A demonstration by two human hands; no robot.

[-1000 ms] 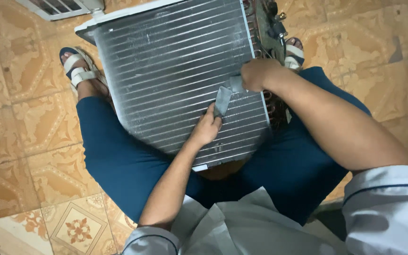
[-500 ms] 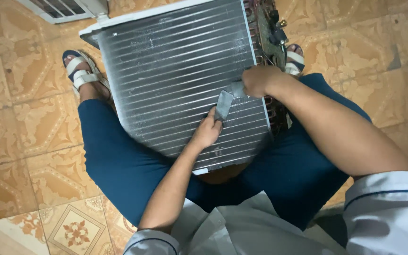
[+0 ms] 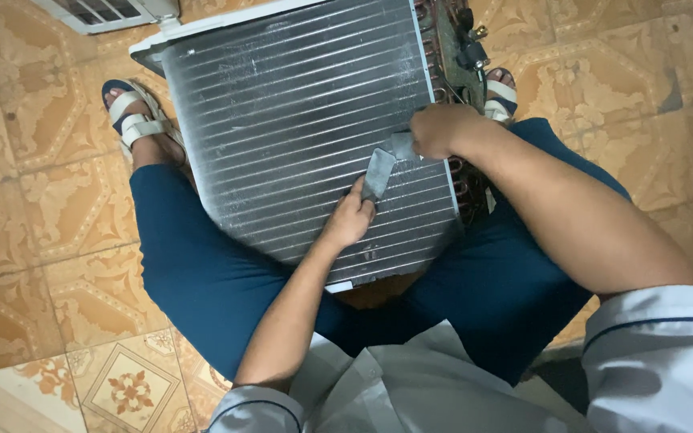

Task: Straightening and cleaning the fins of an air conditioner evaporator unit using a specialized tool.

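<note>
Head view: the finned coil unit (image 3: 298, 120) rests against the seated person's legs. The right hand (image 3: 441, 131) is clamped on the handle of a flat metal fin comb (image 3: 380, 170) lying on the coil's lower right area. The left hand (image 3: 350, 222), fingers curled, presses the comb's lower end against the coil.

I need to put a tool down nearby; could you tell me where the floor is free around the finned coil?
Bare tile floor lies left of the sandalled foot and blue trouser leg, and again at upper right. It is crowded on the coil, where the left hand and right hand work a grey tool.
</note>
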